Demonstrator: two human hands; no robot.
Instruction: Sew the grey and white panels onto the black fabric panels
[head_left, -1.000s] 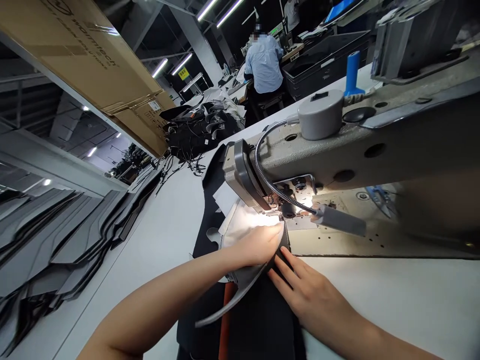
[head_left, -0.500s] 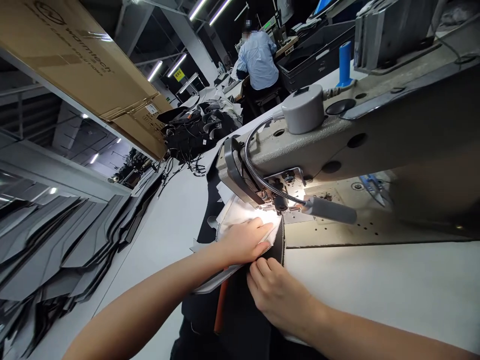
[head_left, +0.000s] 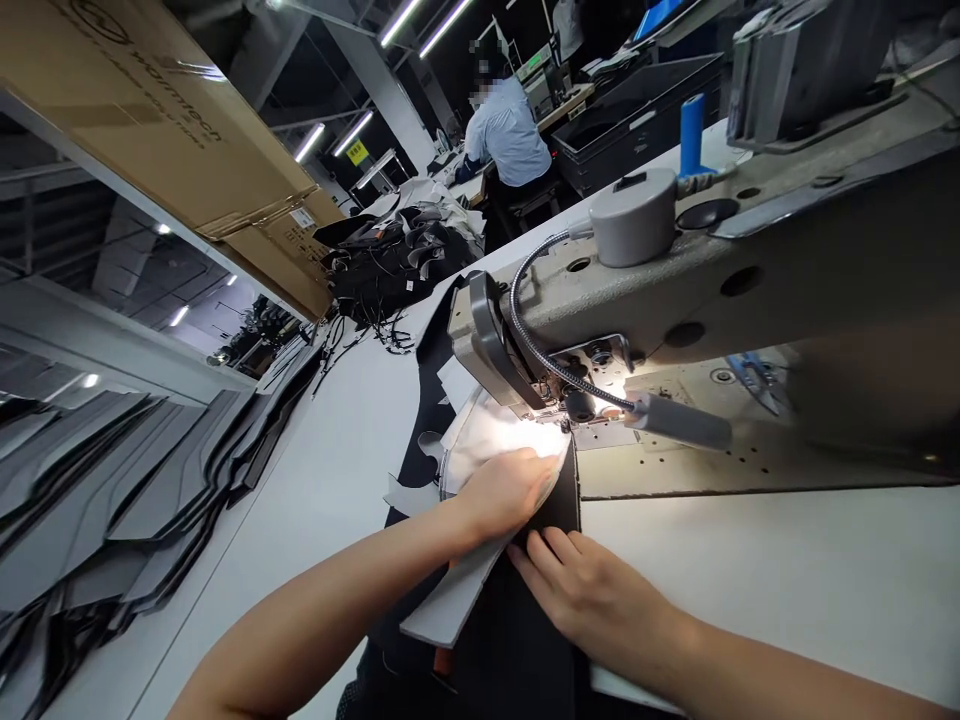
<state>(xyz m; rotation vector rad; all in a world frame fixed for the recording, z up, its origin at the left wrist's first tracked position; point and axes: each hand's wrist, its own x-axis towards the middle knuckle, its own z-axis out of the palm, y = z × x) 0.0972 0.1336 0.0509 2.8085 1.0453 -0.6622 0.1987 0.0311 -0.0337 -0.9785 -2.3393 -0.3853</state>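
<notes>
White fabric (head_left: 480, 440) lies under the lit needle area of a sewing machine (head_left: 517, 350), on top of a black fabric panel (head_left: 487, 630). My left hand (head_left: 510, 490) is closed on the white fabric close to the presser foot, its fingertips partly hidden. A light grey strip (head_left: 450, 610) sticks out below my left wrist, toward me. Lower and to the right, my right hand (head_left: 577, 580) has its fingers bent at the black panel, pinching it near the strip's edge. The needle itself cannot be made out.
A lamp on a flexible metal neck (head_left: 681, 420) reaches across the machine bed. Blue-handled snips (head_left: 754, 382) lie behind it. Stacked grey panels (head_left: 172, 480) stand at left. Dark fabric pieces (head_left: 405, 255) are heaped beyond the machine. A person in light blue (head_left: 510, 130) sits farther back.
The light grey strip has swung into fuller view below my left wrist. My right hand has shifted slightly right and down. The view has moved a little, placing the machine farther right.
</notes>
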